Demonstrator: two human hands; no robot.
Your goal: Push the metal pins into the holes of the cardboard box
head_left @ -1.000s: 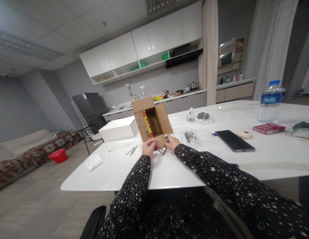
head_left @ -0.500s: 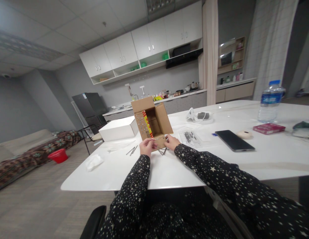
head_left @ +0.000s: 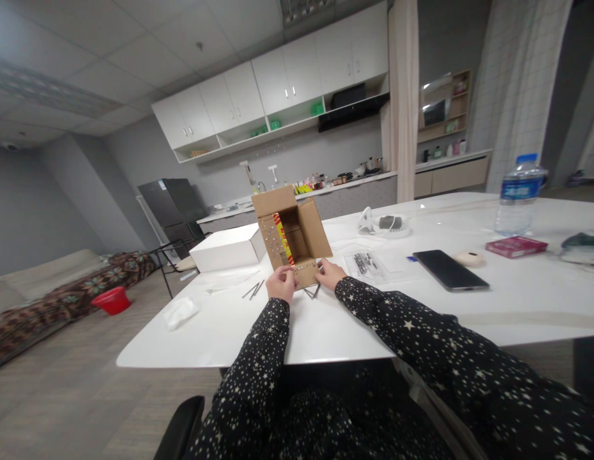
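An open cardboard box (head_left: 317, 231) stands tilted on the table, its flaps spread and its inside facing me. Small shiny dots cover its left flap and line the front flap, and a yellow-and-red strip (head_left: 283, 239) runs along the opening. My right hand (head_left: 331, 275) is closed at the right edge of the front flap, fingertips on the cardboard. At the flap's left side, my left hand (head_left: 280, 283) has its fingers pinched together; whatever they hold is too small to name. Thin dark rods (head_left: 253, 291) lie left of this hand, with more partly under the flap.
Left of the cardboard box is a white box (head_left: 227, 249), with crumpled white tissue (head_left: 181, 313) nearer the edge. To the right lie a clear plastic packet (head_left: 368, 265), a phone (head_left: 451, 271), a dark pink box (head_left: 516, 246) and a water bottle (head_left: 517, 198).
My left hand has shifted slightly left, and its fingers are curled in more. The right hand and the cardboard box stay in place.
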